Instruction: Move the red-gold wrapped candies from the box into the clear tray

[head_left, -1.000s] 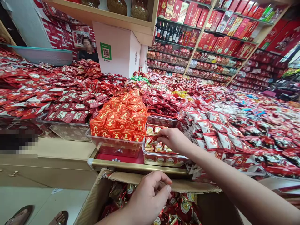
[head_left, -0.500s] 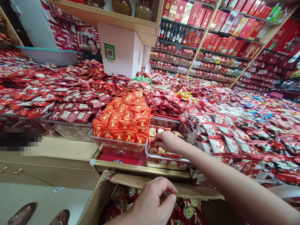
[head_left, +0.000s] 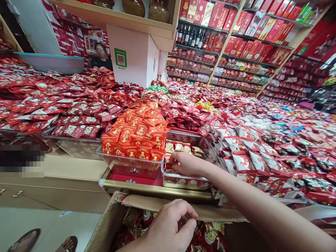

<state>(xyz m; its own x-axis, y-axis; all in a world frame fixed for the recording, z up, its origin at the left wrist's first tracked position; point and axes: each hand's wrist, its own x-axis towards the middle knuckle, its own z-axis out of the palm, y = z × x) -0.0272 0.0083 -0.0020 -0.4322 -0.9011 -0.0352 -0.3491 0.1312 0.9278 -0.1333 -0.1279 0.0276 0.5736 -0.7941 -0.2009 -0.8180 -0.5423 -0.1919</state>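
My right hand (head_left: 185,163) reaches into a clear plastic tray (head_left: 183,182) on the counter edge. It is palm down, with its fingertips closed on a small wrapped candy (head_left: 168,164) at the tray's near left corner. More gold-and-red candies (head_left: 181,147) line the tray. My left hand (head_left: 169,227) hovers over an open cardboard box (head_left: 147,202) of similar wrapped candies (head_left: 210,238). Its fingers are curled and the thumb touches the index finger. Whatever is inside the fist is hidden.
A clear tray heaped with orange-red packets (head_left: 136,134) stands just left of the candy tray. Red sweet packets (head_left: 249,154) cover the counters all around. Shelves of red boxes (head_left: 236,42) rise behind. A person (head_left: 101,57) sits at the back left. Sandalled feet (head_left: 26,241) show bottom left.
My right hand, which held a red candy above the tray, has dropped lower and nearer, onto the candies at the tray's near left corner. My left hand has barely moved.
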